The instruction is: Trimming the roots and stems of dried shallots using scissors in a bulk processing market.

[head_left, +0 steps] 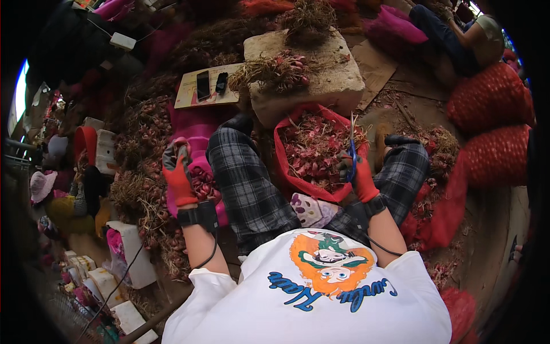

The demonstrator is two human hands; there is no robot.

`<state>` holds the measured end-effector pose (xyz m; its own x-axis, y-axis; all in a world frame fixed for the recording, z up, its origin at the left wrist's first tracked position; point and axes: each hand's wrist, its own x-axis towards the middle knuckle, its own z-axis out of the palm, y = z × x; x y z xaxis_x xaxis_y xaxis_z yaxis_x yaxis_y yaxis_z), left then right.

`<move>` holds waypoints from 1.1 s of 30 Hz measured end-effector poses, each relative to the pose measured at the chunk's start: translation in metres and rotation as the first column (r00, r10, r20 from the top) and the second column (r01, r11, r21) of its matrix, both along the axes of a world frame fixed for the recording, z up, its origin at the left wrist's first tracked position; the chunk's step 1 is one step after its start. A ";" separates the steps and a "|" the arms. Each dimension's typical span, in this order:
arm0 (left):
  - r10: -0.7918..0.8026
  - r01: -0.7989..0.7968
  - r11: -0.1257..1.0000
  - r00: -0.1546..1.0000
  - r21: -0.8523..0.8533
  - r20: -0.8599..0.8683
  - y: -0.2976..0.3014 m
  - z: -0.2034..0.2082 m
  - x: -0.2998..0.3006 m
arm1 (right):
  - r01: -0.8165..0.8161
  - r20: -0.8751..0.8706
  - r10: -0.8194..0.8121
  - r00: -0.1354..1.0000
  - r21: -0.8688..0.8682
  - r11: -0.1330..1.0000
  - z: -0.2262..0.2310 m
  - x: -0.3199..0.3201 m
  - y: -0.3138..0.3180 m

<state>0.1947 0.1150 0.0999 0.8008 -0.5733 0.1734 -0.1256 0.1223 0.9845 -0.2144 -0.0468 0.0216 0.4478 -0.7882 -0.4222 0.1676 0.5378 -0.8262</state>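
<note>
My right hand (360,175), in a red and grey glove, grips scissors (353,146) with blue handles. Their blades point away from me over the right rim of an open red bag (279,155). Inside that bag lie pinkish-red shallot skins and trimmings (315,143). On the left my other gloved hand, my left hand (179,175), has its fingers curled beside a pink mesh bag (197,146) with shallots (203,182) in it. What those fingers hold is too small to make out. A bunch of shallots (286,71) with dry stalks rests on a white foam block (338,86).
A board (186,97) carrying a phone (203,85) and a small black device (222,83) adjoins the block. Heaped shallots (143,166) line my left side. Full red net sacks (490,97) stand at right, near another seated person (458,34). Foam boxes (137,258) sit lower left.
</note>
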 end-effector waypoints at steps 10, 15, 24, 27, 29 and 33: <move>0.049 -0.026 0.918 0.998 0.396 -0.047 0.001 -0.048 0.062 | 0.000 -0.005 0.000 1.000 0.144 0.990 -0.007 0.010 -0.006; -0.502 0.471 0.838 0.863 0.274 0.054 -0.181 0.043 -0.046 | 0.000 0.253 -0.058 0.966 0.225 0.974 -0.024 0.013 -0.005; -0.769 -0.036 0.615 0.194 0.787 0.609 -0.338 -0.036 -0.145 | 0.127 0.019 -0.129 0.992 0.086 0.988 -0.009 0.008 -0.007; -0.881 -0.308 0.467 -0.079 0.829 0.467 -0.356 -0.076 -0.142 | 0.133 0.044 -0.139 0.989 0.121 0.984 -0.008 0.005 -0.011; -0.796 -0.347 0.601 -0.179 0.720 0.578 -0.359 -0.101 -0.128 | 0.129 0.054 -0.133 0.990 0.080 0.988 -0.014 0.009 -0.010; -0.925 -0.390 0.380 -0.147 0.838 0.351 -0.380 -0.091 -0.133 | 0.064 -0.200 -0.096 0.975 -0.161 0.985 -0.005 0.009 -0.009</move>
